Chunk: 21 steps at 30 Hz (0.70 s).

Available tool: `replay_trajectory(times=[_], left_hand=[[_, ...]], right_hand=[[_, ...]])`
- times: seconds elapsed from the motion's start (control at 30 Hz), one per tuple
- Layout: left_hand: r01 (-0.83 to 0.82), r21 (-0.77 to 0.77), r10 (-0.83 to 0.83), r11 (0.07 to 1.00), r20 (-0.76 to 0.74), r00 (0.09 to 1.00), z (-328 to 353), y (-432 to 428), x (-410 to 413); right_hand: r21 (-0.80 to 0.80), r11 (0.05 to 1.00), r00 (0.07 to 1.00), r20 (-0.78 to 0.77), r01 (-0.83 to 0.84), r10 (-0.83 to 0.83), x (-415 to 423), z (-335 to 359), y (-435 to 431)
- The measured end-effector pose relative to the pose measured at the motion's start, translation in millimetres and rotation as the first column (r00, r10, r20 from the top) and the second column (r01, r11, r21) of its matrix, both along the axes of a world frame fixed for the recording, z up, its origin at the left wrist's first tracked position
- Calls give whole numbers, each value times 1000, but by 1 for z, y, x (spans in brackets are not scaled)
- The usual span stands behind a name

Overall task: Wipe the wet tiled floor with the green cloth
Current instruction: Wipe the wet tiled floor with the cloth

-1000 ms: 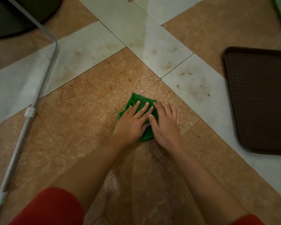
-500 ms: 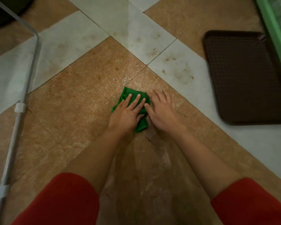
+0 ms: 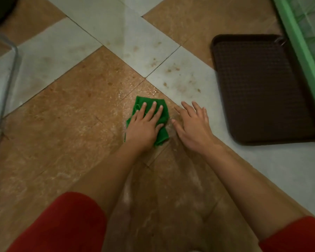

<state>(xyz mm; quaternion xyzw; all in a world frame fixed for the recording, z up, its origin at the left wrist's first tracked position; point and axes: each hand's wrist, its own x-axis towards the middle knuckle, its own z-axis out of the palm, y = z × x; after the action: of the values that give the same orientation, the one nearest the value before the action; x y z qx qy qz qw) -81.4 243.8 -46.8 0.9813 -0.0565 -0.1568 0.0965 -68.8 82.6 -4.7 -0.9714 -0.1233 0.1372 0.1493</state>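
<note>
Left hand (image 3: 144,127) hides most of green cloth (image 3: 163,110).

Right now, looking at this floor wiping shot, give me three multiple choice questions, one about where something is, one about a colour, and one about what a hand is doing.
1. Where does the dark brown tray lie?
A. To the right of the hands, on the floor
B. Under the cloth
C. Between the two arms

2. What colour are the sleeves?
A. Blue
B. Red
C. White

3. What is the right hand doing?
A. Gripping the cloth in a fist
B. Lifting the tray
C. Spread open beside the cloth, off it

Answers:
1. A, the tray sits on the tiles at upper right, apart from both hands.
2. B, both sleeves at the bottom edge are red.
3. C, only the left hand presses flat on the green cloth; the right hand's fingers are splayed over bare tiled floor.
</note>
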Motion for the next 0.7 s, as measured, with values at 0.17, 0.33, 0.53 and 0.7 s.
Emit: replay_trajectory(times=[0.17,0.33,0.53,0.7], left_hand=[[-157,-38,158,987,37,987,-3,-51,24],[146,-11,-145,989,82,986,-7,-36,11],[-72,-36,74,997,41,996,-4,-57,35],[145,-23,-144,989,38,989,-2,-82,19]], right_hand=[[38,999,1000,-8,14,-14,13,-7,-9],[59,997,999,-20,41,-39,22,-13,-13],[88,995,998,-14,55,-54,25,-14,-16],[106,991,996,7,87,-88,28,-15,-23]])
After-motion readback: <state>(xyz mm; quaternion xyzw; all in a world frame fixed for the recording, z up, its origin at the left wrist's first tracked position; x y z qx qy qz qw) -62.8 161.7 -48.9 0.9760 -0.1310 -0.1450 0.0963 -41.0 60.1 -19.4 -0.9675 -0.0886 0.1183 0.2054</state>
